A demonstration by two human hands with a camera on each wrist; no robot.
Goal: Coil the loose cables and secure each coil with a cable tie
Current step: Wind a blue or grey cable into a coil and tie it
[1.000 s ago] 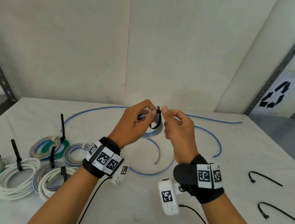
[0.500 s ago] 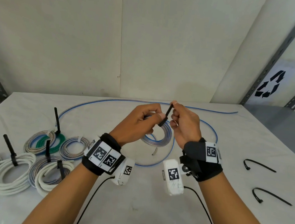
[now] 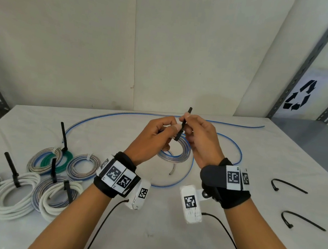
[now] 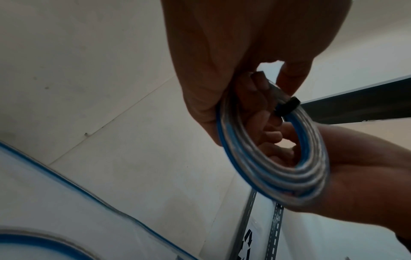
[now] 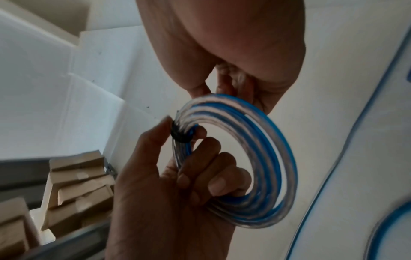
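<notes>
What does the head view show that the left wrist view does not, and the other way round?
Only the head view shows the finished coils, two spare ties and the tie's tail pinched by the right hand. Only the left wrist view shows the tie's band wrapped around the turns. Both show the left hand holding the blue and clear coil.

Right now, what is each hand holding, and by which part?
The left hand grips the blue and clear cable coil at the spot where the black cable tie wraps it. The right hand pinches the tie's free tail, above its head.
</notes>
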